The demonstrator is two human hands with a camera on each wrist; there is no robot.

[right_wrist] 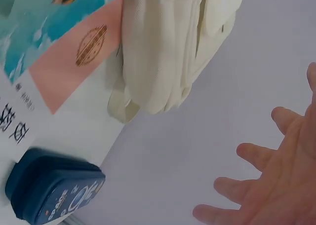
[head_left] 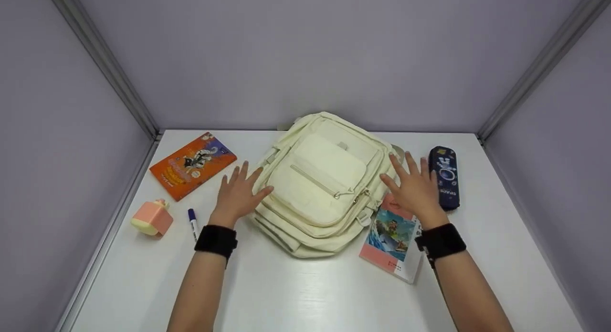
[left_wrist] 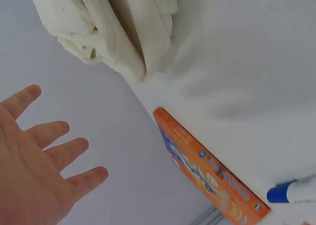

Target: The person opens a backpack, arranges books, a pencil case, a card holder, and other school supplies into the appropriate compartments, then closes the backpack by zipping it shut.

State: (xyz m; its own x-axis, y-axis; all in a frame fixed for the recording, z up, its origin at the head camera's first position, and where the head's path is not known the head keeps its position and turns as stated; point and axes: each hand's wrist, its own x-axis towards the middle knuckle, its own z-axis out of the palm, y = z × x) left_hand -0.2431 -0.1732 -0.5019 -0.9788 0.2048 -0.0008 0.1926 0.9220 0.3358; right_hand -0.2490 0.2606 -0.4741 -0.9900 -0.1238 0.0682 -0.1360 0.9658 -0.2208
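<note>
A cream backpack lies on the white table, tilted, with its front pocket and zips facing up. My left hand spreads its fingers at the backpack's left side and holds nothing; the left wrist view shows the same hand with fingers apart. On the other side my right hand is spread too, fingers apart, overlapping the top of a pink and white book in the head view. In the right wrist view this hand is empty, with the backpack beyond it.
An orange book lies at the back left. Nearer are a pink and yellow bottle-like object and a marker with a blue cap. A dark blue pencil case lies at the right. Walls enclose the table's back and sides.
</note>
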